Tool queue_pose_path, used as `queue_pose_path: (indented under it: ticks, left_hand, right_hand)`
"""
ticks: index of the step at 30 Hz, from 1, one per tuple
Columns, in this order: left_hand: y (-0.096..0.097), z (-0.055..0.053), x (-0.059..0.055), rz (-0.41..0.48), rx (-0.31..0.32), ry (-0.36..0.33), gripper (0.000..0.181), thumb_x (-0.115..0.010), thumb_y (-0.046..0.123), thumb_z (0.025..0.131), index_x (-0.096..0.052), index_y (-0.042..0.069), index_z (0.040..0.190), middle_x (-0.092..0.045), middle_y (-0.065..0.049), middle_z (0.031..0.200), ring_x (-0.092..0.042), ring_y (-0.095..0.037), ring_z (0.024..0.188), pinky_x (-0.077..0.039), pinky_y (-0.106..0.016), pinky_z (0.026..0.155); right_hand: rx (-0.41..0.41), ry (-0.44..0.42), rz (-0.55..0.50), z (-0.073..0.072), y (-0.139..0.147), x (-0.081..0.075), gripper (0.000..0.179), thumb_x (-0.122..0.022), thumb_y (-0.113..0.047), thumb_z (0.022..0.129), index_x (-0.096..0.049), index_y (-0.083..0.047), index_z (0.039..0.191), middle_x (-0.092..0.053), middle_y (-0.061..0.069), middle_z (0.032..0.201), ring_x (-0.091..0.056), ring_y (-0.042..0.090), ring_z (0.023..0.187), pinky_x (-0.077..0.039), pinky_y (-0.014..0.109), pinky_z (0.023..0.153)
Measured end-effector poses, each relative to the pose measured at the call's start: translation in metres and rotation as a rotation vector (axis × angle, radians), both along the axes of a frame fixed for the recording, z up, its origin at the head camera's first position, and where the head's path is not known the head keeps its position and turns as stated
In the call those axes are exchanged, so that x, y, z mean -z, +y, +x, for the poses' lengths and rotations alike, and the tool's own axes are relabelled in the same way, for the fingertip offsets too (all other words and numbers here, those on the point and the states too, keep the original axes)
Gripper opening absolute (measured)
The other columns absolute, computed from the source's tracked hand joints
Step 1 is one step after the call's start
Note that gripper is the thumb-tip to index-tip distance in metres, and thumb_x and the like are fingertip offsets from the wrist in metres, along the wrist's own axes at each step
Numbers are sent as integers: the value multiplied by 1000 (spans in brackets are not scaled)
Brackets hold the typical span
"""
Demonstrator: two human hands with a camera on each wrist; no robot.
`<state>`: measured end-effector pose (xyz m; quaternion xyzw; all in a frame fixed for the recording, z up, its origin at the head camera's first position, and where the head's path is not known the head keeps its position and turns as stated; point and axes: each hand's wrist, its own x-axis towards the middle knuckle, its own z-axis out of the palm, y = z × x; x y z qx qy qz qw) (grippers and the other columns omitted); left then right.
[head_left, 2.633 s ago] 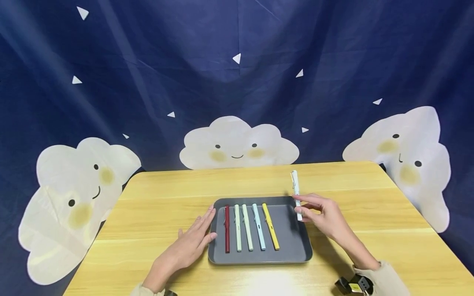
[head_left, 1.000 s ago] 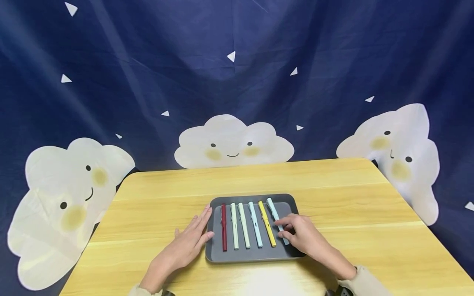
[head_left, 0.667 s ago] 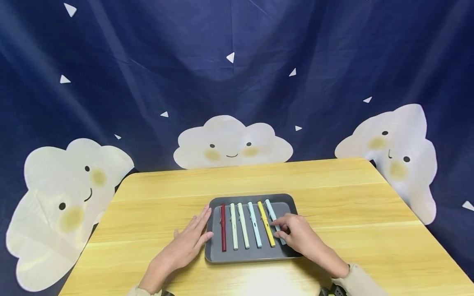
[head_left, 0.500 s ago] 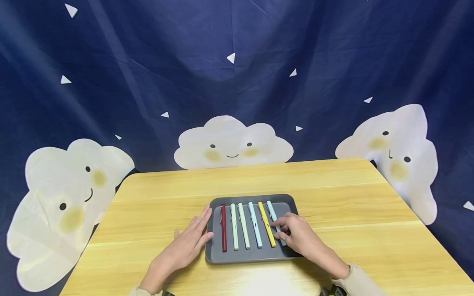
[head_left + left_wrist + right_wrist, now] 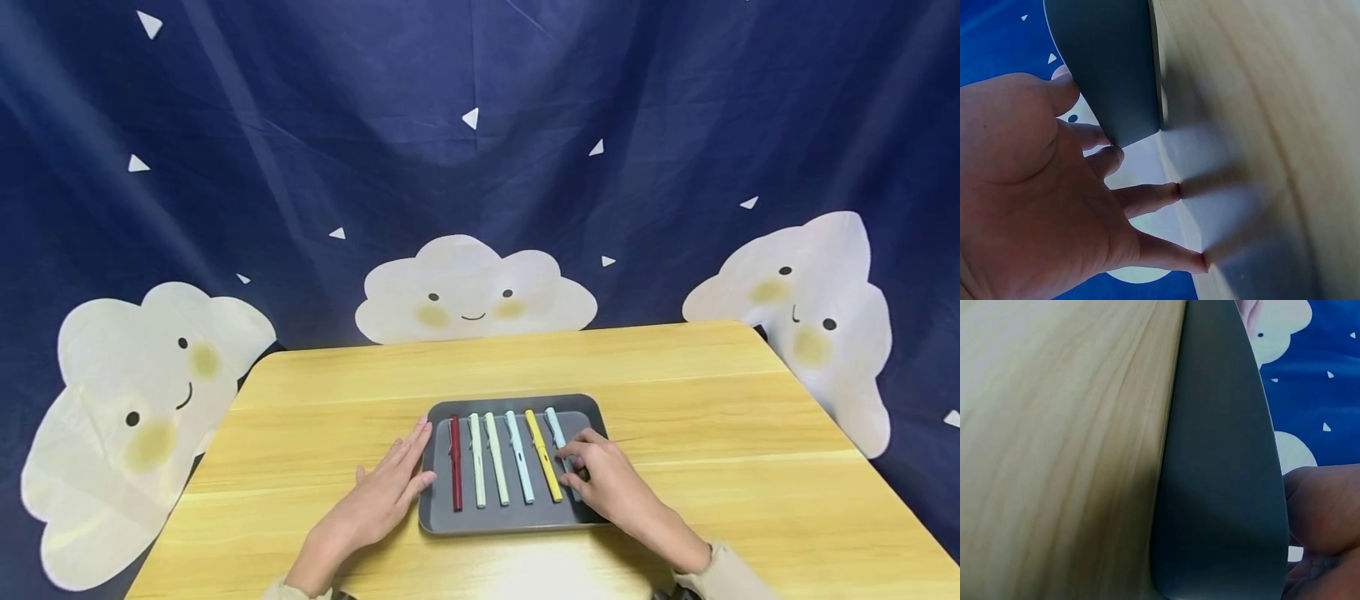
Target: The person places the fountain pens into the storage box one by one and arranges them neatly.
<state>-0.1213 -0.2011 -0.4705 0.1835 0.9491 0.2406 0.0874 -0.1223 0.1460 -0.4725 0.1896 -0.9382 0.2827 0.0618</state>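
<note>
A dark grey tray (image 5: pixel 517 522) holds a row of capped pens with clips. From the left lie a dark red pen (image 5: pixel 457 471), two pale green pens (image 5: pixel 478 467), a light blue pen (image 5: pixel 520 458) and a yellow pen (image 5: pixel 544 458). Rightmost is a second light blue pen (image 5: pixel 556 427), slightly slanted, its lower part half covered by my right hand (image 5: pixel 611 479), whose thumb and fingers pinch it. My left hand (image 5: pixel 378 498) rests at the tray's left side, fingers straight. In the left wrist view, that hand (image 5: pixel 1041 187) touches the tray's outer wall (image 5: pixel 1110 69).
The tray stands on a light wooden table (image 5: pixel 337 425). Behind hangs a dark blue curtain (image 5: pixel 420 183) printed with white clouds (image 5: pixel 476 275) and small triangles. In the right wrist view, the tray's wall (image 5: pixel 1222 456) hides most of the right hand (image 5: pixel 1325 519).
The right hand has brought the rightmost light blue pen down from above the tray's right rim to beside the yellow one, then shifted it slightly. The left hand has stayed at the tray.
</note>
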Motion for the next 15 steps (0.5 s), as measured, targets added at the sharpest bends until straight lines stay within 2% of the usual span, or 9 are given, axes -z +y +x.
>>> queue_pose_path:
  ticks: [4, 9, 15]
  left_hand:
    - [0, 0, -2, 0, 1, 2, 68, -42, 45, 110, -11, 26, 167, -6, 7, 172, -25, -42, 151, -14, -89, 100]
    - [1, -1, -3, 0, 4, 12, 67, -43, 44, 110, -12, 26, 167, -4, 10, 171, -25, -42, 151, -15, -89, 99]
    - [1, 0, 0, 9, 9, 24, 67, -44, 44, 110, -14, 24, 167, -8, 6, 172, -25, -41, 151, -16, -90, 98]
  right_hand:
    - [-18, 15, 16, 0, 0, -2, 25, -87, -2, 80, -79, -4, 103, -64, 1, 98, -59, 11, 77, -52, 27, 67]
    - [-13, 24, 17, 1, 1, -4, 25, -87, -2, 80, -79, -4, 103, -64, 2, 97, -58, 11, 76, -52, 27, 67]
    - [-14, 25, -3, 3, -1, -1, 21, -86, -5, 82, -79, -5, 102, -66, 4, 102, -65, 19, 85, -57, 31, 72]
